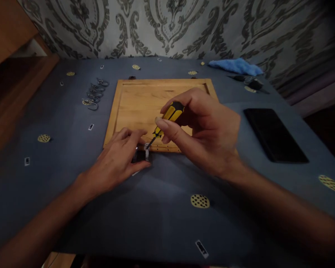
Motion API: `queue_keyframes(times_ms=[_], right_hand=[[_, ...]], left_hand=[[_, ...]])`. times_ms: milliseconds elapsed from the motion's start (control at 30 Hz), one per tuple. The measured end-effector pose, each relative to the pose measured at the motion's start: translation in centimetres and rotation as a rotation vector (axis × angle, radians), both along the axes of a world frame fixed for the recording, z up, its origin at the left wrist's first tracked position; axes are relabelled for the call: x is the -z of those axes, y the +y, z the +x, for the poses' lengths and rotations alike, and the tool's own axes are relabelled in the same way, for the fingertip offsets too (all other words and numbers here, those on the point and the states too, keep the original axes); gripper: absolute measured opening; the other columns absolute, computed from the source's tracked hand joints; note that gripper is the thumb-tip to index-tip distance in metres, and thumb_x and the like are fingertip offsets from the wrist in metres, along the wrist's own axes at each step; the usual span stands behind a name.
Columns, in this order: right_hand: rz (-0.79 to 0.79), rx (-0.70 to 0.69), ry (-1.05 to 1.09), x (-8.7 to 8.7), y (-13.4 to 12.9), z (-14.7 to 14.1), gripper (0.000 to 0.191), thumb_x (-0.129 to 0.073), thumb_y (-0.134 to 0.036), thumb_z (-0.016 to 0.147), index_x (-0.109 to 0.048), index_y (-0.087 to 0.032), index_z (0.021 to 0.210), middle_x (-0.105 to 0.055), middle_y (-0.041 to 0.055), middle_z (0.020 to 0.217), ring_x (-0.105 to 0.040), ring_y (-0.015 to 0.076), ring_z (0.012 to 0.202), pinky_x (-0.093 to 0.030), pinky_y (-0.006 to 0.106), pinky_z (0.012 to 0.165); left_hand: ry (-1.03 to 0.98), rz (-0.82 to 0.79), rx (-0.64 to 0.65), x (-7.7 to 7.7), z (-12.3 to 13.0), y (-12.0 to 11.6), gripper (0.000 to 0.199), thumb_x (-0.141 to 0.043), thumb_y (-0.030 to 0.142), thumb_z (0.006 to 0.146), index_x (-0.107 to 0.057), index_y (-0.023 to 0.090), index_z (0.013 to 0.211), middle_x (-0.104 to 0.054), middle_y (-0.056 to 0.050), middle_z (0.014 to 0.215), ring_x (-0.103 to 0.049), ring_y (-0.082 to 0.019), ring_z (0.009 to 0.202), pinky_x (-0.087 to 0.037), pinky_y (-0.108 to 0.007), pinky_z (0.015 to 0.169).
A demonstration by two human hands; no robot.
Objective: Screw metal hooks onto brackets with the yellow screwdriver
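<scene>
My right hand [203, 134] grips a yellow and black screwdriver [170, 113], its shaft slanting down and left. The screwdriver's tip meets a small metal piece [147, 153] at the near edge of a wooden board [145, 108]. Thumb and fingers of my left hand [120, 154] close around that metal piece from the left, holding it against the board's edge. A row of small dark holes shows in the edge just right of the metal piece. Part of the piece is hidden by the fingers.
Several metal hooks [96, 91] lie left of the board. To the right is a black flat tablet-like object [275, 134]. Farther back are a blue cloth [236, 66] and a dark item [252, 82]. A patterned wall rises behind the table [156, 223].
</scene>
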State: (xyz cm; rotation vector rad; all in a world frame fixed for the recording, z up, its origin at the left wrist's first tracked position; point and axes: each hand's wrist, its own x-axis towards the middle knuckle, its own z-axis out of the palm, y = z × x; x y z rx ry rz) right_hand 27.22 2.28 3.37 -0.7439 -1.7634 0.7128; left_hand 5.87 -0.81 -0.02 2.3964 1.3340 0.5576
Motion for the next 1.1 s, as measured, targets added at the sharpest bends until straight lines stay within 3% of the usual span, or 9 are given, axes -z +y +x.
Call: queue_keyframes(times_ms=[233, 400, 533, 733, 833, 967, 1100], right_hand=[[0.057, 0.061, -0.094, -0.1, -0.2, 0.5, 0.017, -0.076, -0.034, 0.1, -0.063, -0.023, 0.096, -0.062, -0.0032, 0.084, -0.064, 0.0109, 0.064, -0.053, 0.026, 0.058], [0.048, -0.027, -0.191, -1.0, -0.2, 0.5, 0.021, -0.073, -0.039, 0.102, -0.062, -0.023, 0.095, -0.067, -0.0023, 0.088, -0.063, 0.0115, 0.067, -0.052, 0.027, 0.066], [-0.051, -0.132, -0.219, -1.8, 0.3, -0.2, 0.027, -0.07, -0.047, 0.102, -0.059, -0.024, 0.095, -0.063, -0.0034, 0.084, -0.058, 0.0123, 0.067, -0.049, 0.027, 0.069], [-0.027, -0.2, -0.245, -2.4, 1.5, -1.5, 0.028, -0.067, -0.046, 0.101, -0.05, -0.025, 0.093, -0.058, -0.0033, 0.08, -0.059, 0.0156, 0.077, -0.047, 0.028, 0.074], [0.004, -0.231, -0.269, -2.2, 2.4, -1.9, 0.03, -0.063, -0.046, 0.103, -0.045, -0.026, 0.09, -0.059, -0.003, 0.082, -0.057, 0.0151, 0.077, -0.046, 0.028, 0.074], [0.112, -0.323, -0.21, -1.7, 3.4, -2.2, 0.031, -0.061, -0.043, 0.104, -0.04, -0.026, 0.088, -0.059, -0.0038, 0.086, -0.055, 0.0128, 0.077, -0.045, 0.028, 0.075], [0.075, -0.307, -0.218, -1.6, 3.1, -2.1, 0.033, -0.06, -0.046, 0.104, -0.04, -0.026, 0.088, -0.058, -0.0039, 0.086, -0.055, 0.0133, 0.078, -0.045, 0.028, 0.078]], left_hand=[[-0.008, -0.007, 0.0, 0.2, -0.1, 0.0, 0.066, -0.088, 0.026, 0.086, -0.052, 0.024, 0.141, -0.072, -0.005, 0.115, -0.067, -0.03, 0.114, -0.058, -0.044, 0.097], [0.01, 0.04, 0.004, 0.1, -0.1, 0.0, 0.053, -0.084, 0.026, 0.09, -0.054, 0.024, 0.134, -0.071, -0.004, 0.114, -0.067, -0.029, 0.111, -0.06, -0.042, 0.093], [0.011, 0.069, 0.008, 0.5, -0.2, 0.0, 0.041, -0.081, 0.032, 0.091, -0.057, 0.024, 0.123, -0.07, -0.005, 0.113, -0.067, -0.03, 0.108, -0.061, -0.044, 0.092], [0.022, 0.067, 0.035, 0.3, -0.2, 0.2, 0.041, -0.079, 0.034, 0.095, -0.053, 0.024, 0.126, -0.072, -0.007, 0.122, -0.067, -0.033, 0.121, -0.06, -0.049, 0.101], [0.02, 0.079, 0.026, 0.2, -0.1, 0.3, 0.052, -0.082, 0.034, 0.091, -0.051, 0.024, 0.131, -0.071, -0.009, 0.127, -0.065, -0.035, 0.128, -0.06, -0.051, 0.104], [0.017, 0.075, 0.018, 0.4, -0.1, 0.4, 0.055, -0.082, 0.034, 0.09, -0.05, 0.024, 0.133, -0.07, -0.009, 0.127, -0.066, -0.035, 0.128, -0.059, -0.051, 0.105], [-0.01, 0.08, 0.03, 0.4, -0.1, 0.4, 0.052, -0.079, 0.036, 0.093, -0.049, 0.024, 0.134, -0.069, -0.01, 0.129, -0.066, -0.035, 0.125, -0.06, -0.051, 0.104]])
